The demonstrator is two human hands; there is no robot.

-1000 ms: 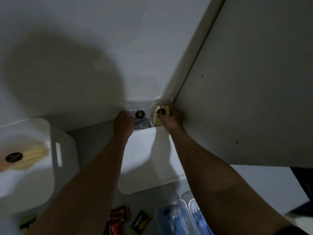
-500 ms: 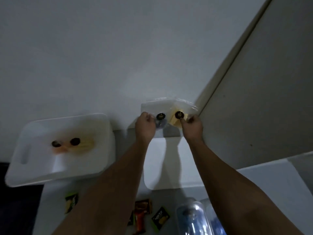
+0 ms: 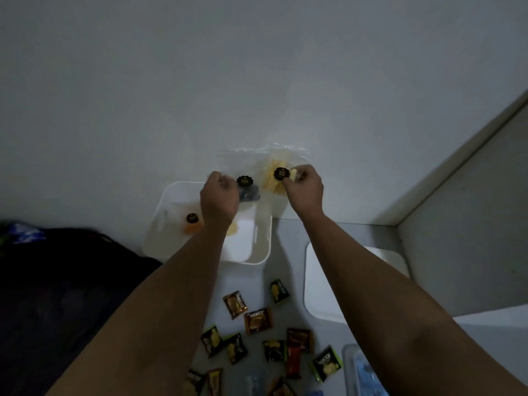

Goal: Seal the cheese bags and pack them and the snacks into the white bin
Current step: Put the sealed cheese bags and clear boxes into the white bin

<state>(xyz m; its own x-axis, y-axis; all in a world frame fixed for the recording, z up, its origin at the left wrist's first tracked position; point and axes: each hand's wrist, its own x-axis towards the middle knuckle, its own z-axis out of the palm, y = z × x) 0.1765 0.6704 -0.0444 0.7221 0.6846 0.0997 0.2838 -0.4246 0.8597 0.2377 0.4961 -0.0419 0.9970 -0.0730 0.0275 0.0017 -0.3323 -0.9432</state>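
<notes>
I hold a clear cheese bag point(image 3: 257, 164) in the air with both hands, above the far right corner of the white bin point(image 3: 263, 247). Inside it are yellow cheese sticks and two round black labels. My left hand point(image 3: 218, 197) pinches the bag's left side, and my right hand point(image 3: 304, 188) pinches its right side. Another cheese bag point(image 3: 193, 222) with orange and yellow cheese lies in the bin, partly hidden by my left forearm. Several small snack packets point(image 3: 258, 321) lie scattered on the grey surface in front of the bin.
A white lid point(image 3: 317, 295) lies to the right of the bin. A clear plastic container point(image 3: 351, 367) with something blue sits at the bottom right. A dark mass point(image 3: 57, 295) fills the left side. A white wall stands behind, and a grey panel point(image 3: 471, 195) on the right.
The view has swung left. Both hands have carried the held cheese bag from over the white lid to above the bin's far right corner.
</notes>
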